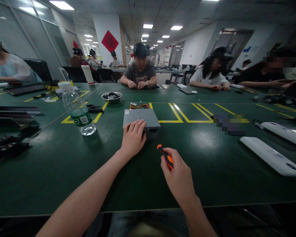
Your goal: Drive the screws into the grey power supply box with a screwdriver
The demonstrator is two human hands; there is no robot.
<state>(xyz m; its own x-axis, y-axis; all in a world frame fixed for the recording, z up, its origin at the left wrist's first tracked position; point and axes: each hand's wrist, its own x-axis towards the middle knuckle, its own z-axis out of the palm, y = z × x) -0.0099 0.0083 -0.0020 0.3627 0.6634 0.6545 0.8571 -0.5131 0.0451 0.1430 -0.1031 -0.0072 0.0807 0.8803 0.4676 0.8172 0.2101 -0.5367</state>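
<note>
A grey metal computer power supply (140, 116) lies flat on the green table, its power socket facing me and a bundle of coloured wires (139, 106) at its far side. My left hand (134, 136) grips its near left edge, fingers over the top and the thumb down by the front. In my right hand (179, 172) is an orange and black screwdriver (168, 158), held by its handle. Its thin shaft points toward the front of the power supply near the socket. Whether the tip touches a screw is too small to tell.
Left of the power supply stands a water bottle (80, 113); behind it sits a metal bowl (111, 96) with small dark parts. White oblong devices (271, 154) lie at right. Dark metal pieces (12, 138) lie at left. A person (140, 70) sits opposite, with others around the table.
</note>
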